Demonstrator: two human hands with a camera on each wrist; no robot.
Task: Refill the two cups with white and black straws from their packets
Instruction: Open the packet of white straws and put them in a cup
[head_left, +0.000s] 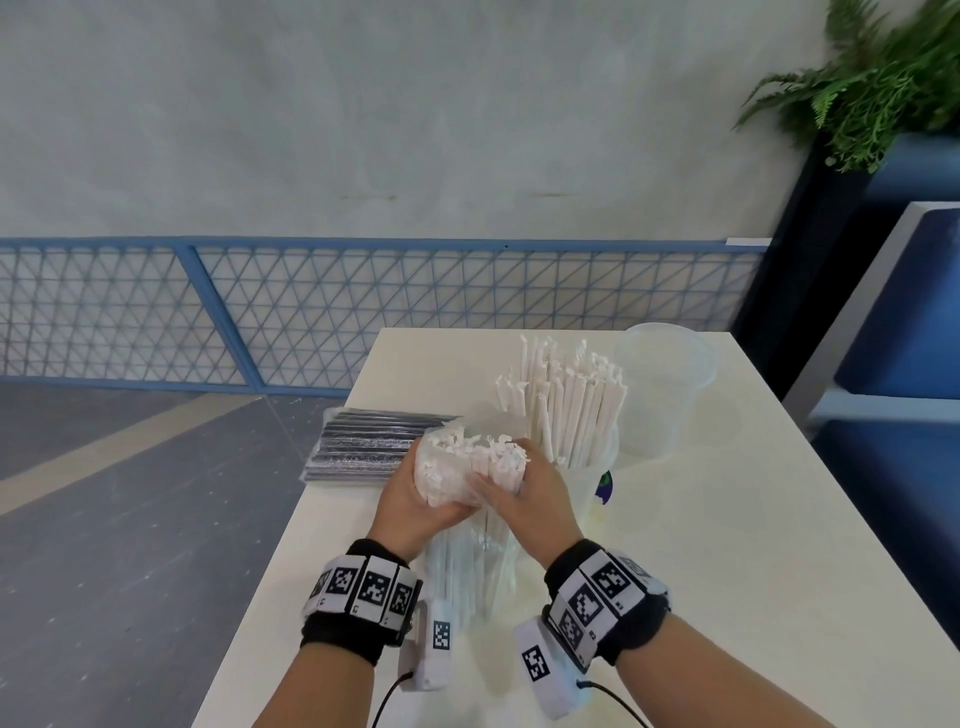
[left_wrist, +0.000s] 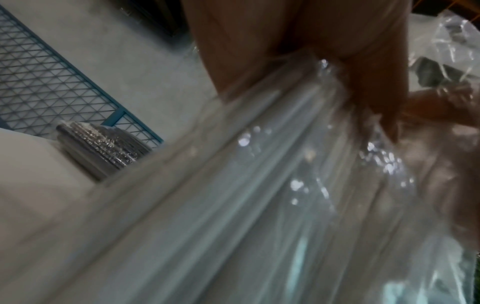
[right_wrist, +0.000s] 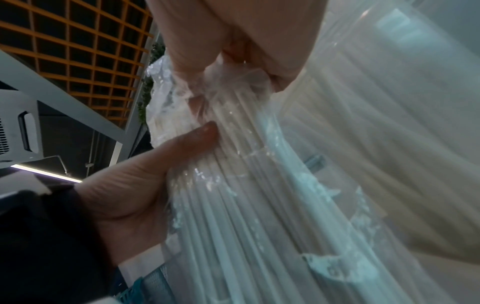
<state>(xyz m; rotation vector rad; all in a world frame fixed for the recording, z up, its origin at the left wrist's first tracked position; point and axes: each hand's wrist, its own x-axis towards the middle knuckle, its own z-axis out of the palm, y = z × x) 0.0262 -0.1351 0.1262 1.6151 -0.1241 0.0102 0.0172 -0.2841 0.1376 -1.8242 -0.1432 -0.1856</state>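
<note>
A clear packet of white straws (head_left: 467, 473) stands upright near the front of the white table (head_left: 701, 545), its top end open. My left hand (head_left: 410, 493) grips the packet's left side near the top. From the right, my right hand (head_left: 524, 488) grips the packet's plastic (right_wrist: 228, 86) and the straws inside. Just behind stands a clear cup (head_left: 587, 467) packed with white straws (head_left: 566, 400). An empty clear cup (head_left: 662, 384) stands at the back right. The packet of black straws (head_left: 363, 444) lies flat on the table's left edge, also in the left wrist view (left_wrist: 103, 148).
The table's left edge (head_left: 291, 514) drops to a grey floor. A blue mesh fence (head_left: 363, 306) runs behind the table. A blue seat (head_left: 904, 322) and a green plant (head_left: 883, 78) stand at the right.
</note>
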